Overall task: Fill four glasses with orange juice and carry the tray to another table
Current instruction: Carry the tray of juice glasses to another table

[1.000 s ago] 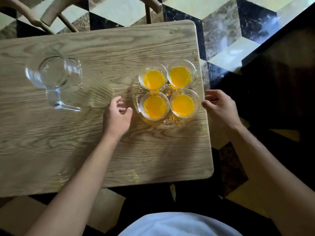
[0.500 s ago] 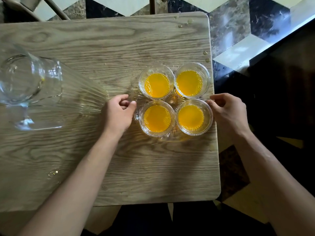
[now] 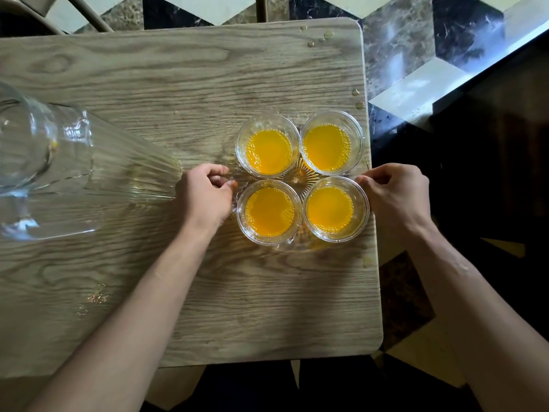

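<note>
While tray (image 3: pixel 300 246) sits between hands, left hand (image 3: pixel 205 194) pinches left rim, right hand (image 3: pixel 396 193) seemingly right rim (glass, hard to read); lift level.

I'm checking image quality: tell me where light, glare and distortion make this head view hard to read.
Head view: wide-angle stretch bends the jug at the left edge; the clear tray nearly vanishes against the table; glare washes out the floor top right; dark area at right hides detail; juice glasses and both hands stay sharp.

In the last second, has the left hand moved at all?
Yes. The left hand moved right across the table, from short of the tray to pinching its left rim.
</note>
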{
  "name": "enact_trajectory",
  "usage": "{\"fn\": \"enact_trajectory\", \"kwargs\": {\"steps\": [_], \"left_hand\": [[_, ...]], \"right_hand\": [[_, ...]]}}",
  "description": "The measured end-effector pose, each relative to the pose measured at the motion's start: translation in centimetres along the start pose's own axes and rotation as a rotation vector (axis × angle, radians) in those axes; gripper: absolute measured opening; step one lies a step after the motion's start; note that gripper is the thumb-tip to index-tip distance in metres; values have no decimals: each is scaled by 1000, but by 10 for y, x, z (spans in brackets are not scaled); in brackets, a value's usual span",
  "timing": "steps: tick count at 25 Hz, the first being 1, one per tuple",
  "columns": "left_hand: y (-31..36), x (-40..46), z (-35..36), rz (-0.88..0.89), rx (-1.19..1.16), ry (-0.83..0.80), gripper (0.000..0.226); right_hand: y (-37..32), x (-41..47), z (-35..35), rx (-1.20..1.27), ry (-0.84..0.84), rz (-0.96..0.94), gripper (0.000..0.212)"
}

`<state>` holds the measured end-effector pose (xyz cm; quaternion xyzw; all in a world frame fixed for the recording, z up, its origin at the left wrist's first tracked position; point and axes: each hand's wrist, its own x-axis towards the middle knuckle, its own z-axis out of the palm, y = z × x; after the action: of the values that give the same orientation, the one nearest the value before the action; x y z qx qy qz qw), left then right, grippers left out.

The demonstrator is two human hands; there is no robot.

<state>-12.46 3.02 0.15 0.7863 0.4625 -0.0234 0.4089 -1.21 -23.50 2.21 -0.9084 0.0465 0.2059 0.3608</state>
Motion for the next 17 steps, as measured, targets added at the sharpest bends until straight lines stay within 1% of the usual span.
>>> {"fn": "enact_trajectory", "kwargs": {"steps": [4,17], "left_hand": [[-2,1,-1,5,13,3,20],[-4,-15,-9,73,-26,7,21]], "right_hand": [[1,1,1,-8,7,-3,5],[-2,-11,-14,-36,12,-33,11]]}}
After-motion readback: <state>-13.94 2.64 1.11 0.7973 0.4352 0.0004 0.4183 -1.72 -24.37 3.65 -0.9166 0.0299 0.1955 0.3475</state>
